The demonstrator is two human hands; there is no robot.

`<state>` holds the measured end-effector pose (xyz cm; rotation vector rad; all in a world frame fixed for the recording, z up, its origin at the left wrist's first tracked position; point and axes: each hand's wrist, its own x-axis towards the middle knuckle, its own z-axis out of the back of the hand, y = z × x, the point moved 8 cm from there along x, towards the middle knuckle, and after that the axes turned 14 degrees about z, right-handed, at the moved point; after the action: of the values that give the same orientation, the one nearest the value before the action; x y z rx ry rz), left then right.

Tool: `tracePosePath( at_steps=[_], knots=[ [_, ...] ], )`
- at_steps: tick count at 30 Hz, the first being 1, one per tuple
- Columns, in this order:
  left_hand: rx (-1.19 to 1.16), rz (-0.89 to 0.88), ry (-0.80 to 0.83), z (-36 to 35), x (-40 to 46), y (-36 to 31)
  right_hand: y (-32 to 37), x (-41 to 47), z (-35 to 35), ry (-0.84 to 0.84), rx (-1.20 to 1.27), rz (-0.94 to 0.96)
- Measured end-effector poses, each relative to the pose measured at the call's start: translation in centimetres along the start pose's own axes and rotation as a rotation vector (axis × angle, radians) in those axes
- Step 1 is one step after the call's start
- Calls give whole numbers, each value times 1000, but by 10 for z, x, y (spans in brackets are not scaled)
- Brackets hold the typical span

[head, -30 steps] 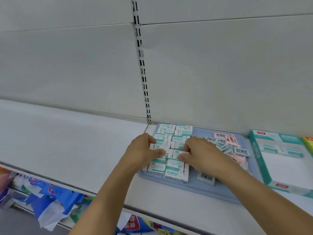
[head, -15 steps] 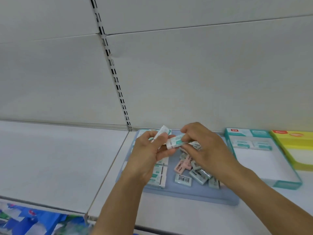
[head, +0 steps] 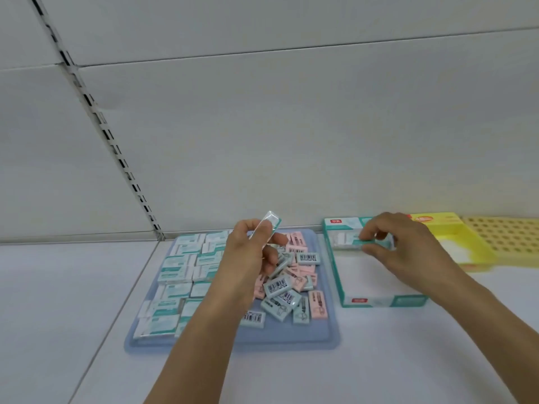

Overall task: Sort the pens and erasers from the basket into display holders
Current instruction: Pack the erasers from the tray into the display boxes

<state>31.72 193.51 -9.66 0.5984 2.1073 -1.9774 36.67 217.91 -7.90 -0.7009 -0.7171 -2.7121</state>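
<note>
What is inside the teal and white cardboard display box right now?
The teal and white cardboard display box holds a few white and teal erasers along its back wall, where the right hand pinches another. That hand hides part of the row; the remaining floor looks bare.

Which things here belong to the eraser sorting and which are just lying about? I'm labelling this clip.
In the job: left hand holding an eraser; right hand placing one in the teal display box; blue tray.

Lying about: yellow box; yellow perforated holder.
</note>
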Motion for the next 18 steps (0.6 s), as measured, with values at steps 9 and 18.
tracePosePath(
  at_steps=[9, 18],
  knots=[
    [-23, 48, 78, -16, 4, 9, -12, -1, -43, 207, -41, -22],
    [131, -85, 120, -24, -4, 8, 12, 2, -25, 12, -17, 121]
  ],
)
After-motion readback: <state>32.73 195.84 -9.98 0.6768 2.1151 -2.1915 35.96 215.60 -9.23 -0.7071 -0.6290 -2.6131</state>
